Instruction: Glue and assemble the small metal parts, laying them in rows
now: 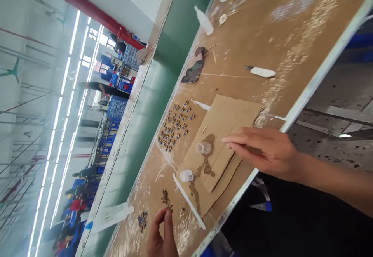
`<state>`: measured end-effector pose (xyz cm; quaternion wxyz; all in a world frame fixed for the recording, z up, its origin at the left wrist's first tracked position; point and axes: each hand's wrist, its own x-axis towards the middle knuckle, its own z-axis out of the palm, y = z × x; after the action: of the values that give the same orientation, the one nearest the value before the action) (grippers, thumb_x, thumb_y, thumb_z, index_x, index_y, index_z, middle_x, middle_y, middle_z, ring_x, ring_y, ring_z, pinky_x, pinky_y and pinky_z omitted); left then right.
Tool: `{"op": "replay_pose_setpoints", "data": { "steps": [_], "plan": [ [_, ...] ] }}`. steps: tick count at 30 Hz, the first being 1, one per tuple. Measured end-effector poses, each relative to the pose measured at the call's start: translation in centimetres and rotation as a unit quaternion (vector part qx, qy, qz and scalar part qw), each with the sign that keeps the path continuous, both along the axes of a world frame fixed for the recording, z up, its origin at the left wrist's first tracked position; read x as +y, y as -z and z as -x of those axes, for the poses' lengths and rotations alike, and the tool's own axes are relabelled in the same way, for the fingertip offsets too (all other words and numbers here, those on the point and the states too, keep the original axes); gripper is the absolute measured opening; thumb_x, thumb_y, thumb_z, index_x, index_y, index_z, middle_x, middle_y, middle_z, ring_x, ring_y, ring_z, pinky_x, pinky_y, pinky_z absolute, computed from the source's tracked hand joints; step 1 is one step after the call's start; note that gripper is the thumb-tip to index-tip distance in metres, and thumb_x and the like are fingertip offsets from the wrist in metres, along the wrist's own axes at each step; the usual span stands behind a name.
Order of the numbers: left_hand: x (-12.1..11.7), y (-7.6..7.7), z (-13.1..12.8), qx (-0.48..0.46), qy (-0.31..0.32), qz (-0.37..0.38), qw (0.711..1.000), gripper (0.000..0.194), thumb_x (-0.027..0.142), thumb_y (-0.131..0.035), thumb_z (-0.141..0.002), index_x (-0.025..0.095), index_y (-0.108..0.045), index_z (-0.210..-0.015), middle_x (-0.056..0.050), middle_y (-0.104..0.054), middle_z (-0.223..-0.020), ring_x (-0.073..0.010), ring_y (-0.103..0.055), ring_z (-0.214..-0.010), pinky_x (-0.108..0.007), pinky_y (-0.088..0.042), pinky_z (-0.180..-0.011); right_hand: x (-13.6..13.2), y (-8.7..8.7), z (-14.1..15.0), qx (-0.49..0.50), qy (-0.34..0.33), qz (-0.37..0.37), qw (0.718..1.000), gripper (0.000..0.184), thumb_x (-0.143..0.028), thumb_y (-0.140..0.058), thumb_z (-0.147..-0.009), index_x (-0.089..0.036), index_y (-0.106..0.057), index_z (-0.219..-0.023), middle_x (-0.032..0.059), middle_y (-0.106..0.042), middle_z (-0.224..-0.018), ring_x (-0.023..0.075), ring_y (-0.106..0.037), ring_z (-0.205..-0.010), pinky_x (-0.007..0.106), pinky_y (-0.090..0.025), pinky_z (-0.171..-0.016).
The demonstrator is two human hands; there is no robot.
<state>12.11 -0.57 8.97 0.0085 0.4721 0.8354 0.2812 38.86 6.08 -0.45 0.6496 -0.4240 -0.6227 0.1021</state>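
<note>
My left hand (163,235), low in the head view, has thumb and forefinger pinched on a small dark part (170,207). Beside it lie a pile of small brownish parts (165,197) and a pile of small blue-and-dark parts (142,221). My right hand (265,148) hovers over a cardboard sheet (233,113), its thumb and fingers closed together; whatever they hold is hidden or too small to name. On the cardboard stand two small clear plastic cups (203,148), with dark wet stains around them. Several small assembled pieces (176,125) stand in rows beyond.
A clear bottle (113,216) lies at the green partition (145,113). Farther up the table are a white squeeze bottle (204,21), a camouflage cloth (194,68) and a knife with a white-wrapped handle (262,72). A white strip (189,200) lies beside the cardboard. People work in the background.
</note>
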Motion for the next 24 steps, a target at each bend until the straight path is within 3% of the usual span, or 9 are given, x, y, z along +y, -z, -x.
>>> {"op": "replay_pose_setpoints", "data": {
  "steps": [3,7,11,17,24],
  "plan": [
    [-1.9,2.2,2.7,-0.061,-0.054,0.030,0.996,0.033,0.050,-0.065,-0.063,0.023,-0.067,-0.081,-0.004,-0.071,-0.086,-0.0268,-0.063,-0.094,-0.039,-0.046,-0.088,-0.4,-0.2,0.4,-0.020,-0.005,0.018,1.000,0.017,-0.014,-0.052,-0.088,-0.019,-0.059,-0.101,-0.0001,-0.065,-0.077,0.0065,-0.060,-0.066,0.018,-0.047,-0.061],
    [-2.9,3.9,4.3,-0.104,-0.040,0.063,0.992,0.040,0.054,-0.066,-0.062,0.018,-0.069,-0.081,-0.006,-0.071,-0.087,-0.0261,-0.063,-0.093,-0.037,-0.046,-0.087,-0.7,-0.4,0.9,-0.050,0.006,0.025,0.998,0.016,-0.014,-0.051,-0.088,-0.019,-0.060,-0.101,-0.0002,-0.066,-0.079,0.0059,-0.062,-0.068,0.018,-0.047,-0.062],
    [-2.8,4.5,4.4,-0.112,-0.036,0.060,0.991,0.040,0.053,-0.066,-0.066,0.017,-0.070,-0.082,-0.005,-0.071,-0.086,-0.0233,-0.064,-0.089,-0.033,-0.047,-0.082,-0.7,-0.3,1.0,-0.078,0.052,0.020,0.995,0.014,-0.012,-0.055,-0.086,-0.019,-0.061,-0.097,-0.0005,-0.067,-0.078,0.0044,-0.061,-0.066,0.015,-0.046,-0.057],
    [-2.5,5.2,4.8,-0.113,-0.031,0.053,0.992,0.042,0.055,-0.066,-0.065,0.017,-0.070,-0.083,-0.006,-0.070,-0.086,-0.0235,-0.063,-0.088,-0.034,-0.046,-0.082,-0.6,-0.2,0.9,-0.093,0.029,0.063,0.993,0.017,-0.023,-0.047,-0.092,-0.019,-0.062,-0.096,-0.0015,-0.067,-0.074,0.0050,-0.061,-0.062,0.018,-0.046,-0.053],
    [-2.5,5.1,5.2,-0.115,-0.024,0.068,0.991,0.043,0.055,-0.066,-0.065,0.017,-0.070,-0.084,-0.006,-0.071,-0.087,-0.0244,-0.063,-0.090,-0.035,-0.045,-0.084,-0.7,-0.2,1.0,-0.105,0.057,0.041,0.992,0.013,-0.018,-0.053,-0.089,-0.018,-0.063,-0.096,0.0002,-0.068,-0.077,0.0050,-0.061,-0.065,0.017,-0.045,-0.054]
  ]
}}
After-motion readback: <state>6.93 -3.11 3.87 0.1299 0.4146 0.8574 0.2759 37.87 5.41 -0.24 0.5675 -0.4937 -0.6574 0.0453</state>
